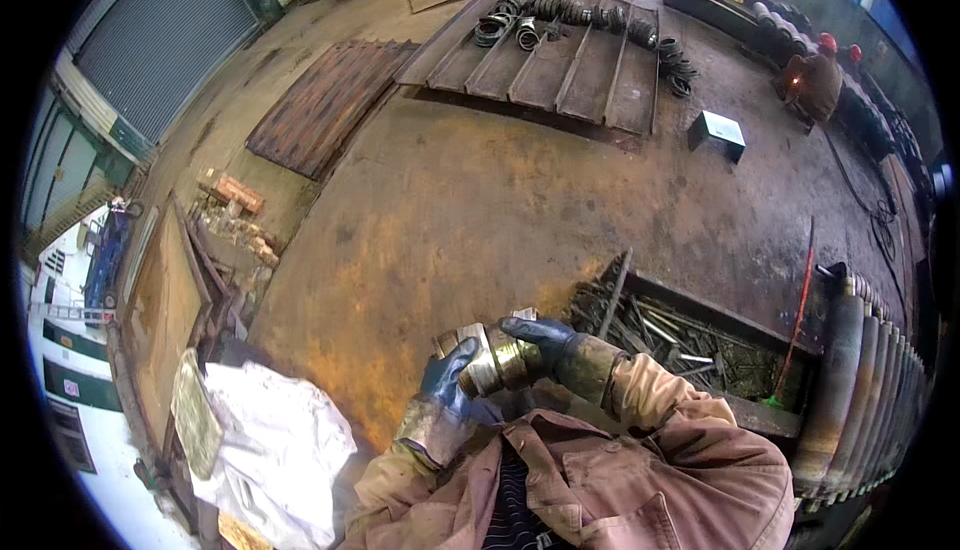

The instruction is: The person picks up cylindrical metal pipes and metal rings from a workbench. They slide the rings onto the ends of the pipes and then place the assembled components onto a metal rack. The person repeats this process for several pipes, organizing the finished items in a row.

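Close to my chest I hold a ribbed metal pipe fitting [492, 358], dull silver with brownish patches. My left hand [450, 382], in a dirty blue glove, grips its left side from below. On its right end rests my right hand [560, 342], gloved the same way, with fingers bent over the top. The palms and the underside of the fitting are hidden. Beneath it lies a large rusty steel plate [430, 230]. To my right, a metal bin [690, 295] full of scrap rods and strips stands near the right glove.
White sacking [270, 450] lies at the lower left. Thick pipes [850, 380] are stacked at the right. Farther off are a ribbed steel panel [540, 70] with several metal rings [575, 12], a pale box [717, 135], and a crouching person [818, 85] in a red helmet beside a bright spark.
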`<state>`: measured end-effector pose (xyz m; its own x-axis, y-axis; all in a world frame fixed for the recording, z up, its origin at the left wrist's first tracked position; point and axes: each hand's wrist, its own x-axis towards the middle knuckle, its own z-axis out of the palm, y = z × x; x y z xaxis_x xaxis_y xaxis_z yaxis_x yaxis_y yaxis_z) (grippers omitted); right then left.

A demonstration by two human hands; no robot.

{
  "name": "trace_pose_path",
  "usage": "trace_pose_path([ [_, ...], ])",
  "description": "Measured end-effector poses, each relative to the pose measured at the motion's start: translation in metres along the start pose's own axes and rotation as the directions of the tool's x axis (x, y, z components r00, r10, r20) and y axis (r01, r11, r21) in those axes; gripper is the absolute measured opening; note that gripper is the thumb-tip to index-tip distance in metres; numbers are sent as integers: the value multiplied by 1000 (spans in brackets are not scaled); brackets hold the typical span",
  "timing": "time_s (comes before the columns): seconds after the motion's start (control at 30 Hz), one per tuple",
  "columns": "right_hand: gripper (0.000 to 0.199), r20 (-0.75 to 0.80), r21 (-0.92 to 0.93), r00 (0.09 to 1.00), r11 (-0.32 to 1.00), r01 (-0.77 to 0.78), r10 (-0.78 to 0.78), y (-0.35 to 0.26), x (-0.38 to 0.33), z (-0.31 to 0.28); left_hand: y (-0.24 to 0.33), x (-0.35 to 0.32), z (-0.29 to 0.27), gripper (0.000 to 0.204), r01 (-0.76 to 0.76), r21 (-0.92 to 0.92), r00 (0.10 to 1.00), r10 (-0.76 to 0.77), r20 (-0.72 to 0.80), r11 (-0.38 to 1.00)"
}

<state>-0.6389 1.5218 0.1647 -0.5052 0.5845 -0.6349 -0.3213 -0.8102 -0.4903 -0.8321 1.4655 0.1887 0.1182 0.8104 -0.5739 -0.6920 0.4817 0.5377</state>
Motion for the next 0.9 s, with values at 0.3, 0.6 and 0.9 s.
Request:
trace_pose_path([
  [0.3, 40, -85, 102, 986, 983, 150, -141, -150, 189, 3, 153, 259, 13, 34, 143, 155, 983, -158, 94, 978],
  [0.6, 45, -109, 391, 970, 888, 244, -218, -328, 317, 8, 304, 462, 124, 31, 267, 388, 926, -347, 152, 882],
  [0.9, 31, -101, 318, 974, 921, 223, -201, -557, 457, 1, 416, 700, 196, 28, 292, 502, 925, -373, 67, 814],
])
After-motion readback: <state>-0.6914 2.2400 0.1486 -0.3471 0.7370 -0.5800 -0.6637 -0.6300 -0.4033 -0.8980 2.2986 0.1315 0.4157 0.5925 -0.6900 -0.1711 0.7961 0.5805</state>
